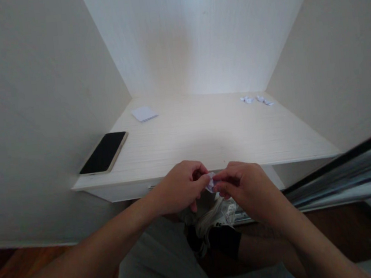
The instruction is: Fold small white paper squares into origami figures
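Phone (104, 153): lying flat at left edge of shelf (204, 132), untouched.
Flat paper (144, 113): unfolded sheet, upper left of shelf; judged still to be worked.
Left hand (180, 187): closed, pinching the small paper piece (210, 182).
Small paper piece: held at lower centre of frame, before shelf edge; folding judged part-way.
Right hand (243, 186): closed, pinching same piece.
Folded pieces (256, 99): several at upper right; judged finished.

A glossy black phone (104, 153) lies on the matt, pale wood-grain shelf (211, 132), left of small white paper scraps (256, 99).
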### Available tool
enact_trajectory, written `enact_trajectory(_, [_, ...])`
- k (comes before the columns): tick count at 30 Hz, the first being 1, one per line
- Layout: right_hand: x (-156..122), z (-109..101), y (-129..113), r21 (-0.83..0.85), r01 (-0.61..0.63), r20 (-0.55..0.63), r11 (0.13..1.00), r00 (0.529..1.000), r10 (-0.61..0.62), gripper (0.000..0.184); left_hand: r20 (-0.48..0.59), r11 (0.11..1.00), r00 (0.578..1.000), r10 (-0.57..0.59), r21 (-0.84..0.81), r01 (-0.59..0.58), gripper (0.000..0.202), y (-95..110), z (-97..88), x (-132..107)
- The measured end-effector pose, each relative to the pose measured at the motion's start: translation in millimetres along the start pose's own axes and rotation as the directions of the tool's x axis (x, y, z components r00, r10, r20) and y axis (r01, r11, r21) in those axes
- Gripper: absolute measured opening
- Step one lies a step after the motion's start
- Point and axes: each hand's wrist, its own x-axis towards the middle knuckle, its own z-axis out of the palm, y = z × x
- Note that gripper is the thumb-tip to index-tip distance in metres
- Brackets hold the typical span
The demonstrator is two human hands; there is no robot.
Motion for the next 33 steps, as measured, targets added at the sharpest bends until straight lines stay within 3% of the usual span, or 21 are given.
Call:
enact_trajectory(11, [-4, 9, -7, -0.196, 0.044, -0.054, 0.980, 0.997, -0.056, 0.013, -0.131, 0.988, 0.989, 0.071, 0.147, -0.052, 0.024, 1, 3.0, -5])
enact_trajectory(18, [-7, 11, -5, -0.188, 0.051, -0.140, 0.981, 0.987, -0.078, 0.015, -0.213, 0.982, 0.967, 0.136, 0.157, -0.104, 0.025, -1, 7.2, -8])
enact_trajectory(25, [-4, 10, -7, -0.130, 0.024, -0.178, 0.991, 0.983, -0.047, 0.015, -0.238, 0.986, 0.963, 0.127, 0.135, -0.097, 0.025, -1, 9.8, -8])
enact_trajectory(33, [0, 10, -10, -0.175, -0.061, -0.190, 0.983, 0.981, 0.027, 0.014, -0.265, 0.927, 0.940, 0.216, 0.358, -0.111, 0.022, 2, 8.8, -3])
